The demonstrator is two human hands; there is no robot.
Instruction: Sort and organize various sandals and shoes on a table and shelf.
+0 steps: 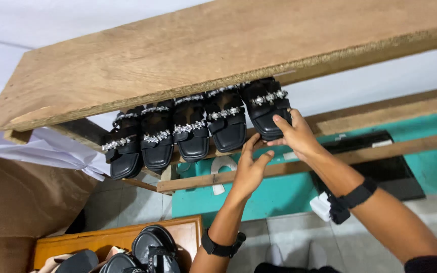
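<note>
Right hand (295,135) grips the toe end of a black sandal (268,107), fingers over its front edge, thumb side underneath. This sandal sits at the right end of a row of black sandals (174,132), all with sparkly straps, on a shelf rail under the wooden board (213,48) (the landmark here). Left hand (250,168) is below the held sandal, fingers spread and loose, holding nothing; fingertips close to the sandal's toe, contact unclear. Both wrists carry black bands. Well below the board, at lower left, a wooden box (122,237) holds more dark sandals.
</note>
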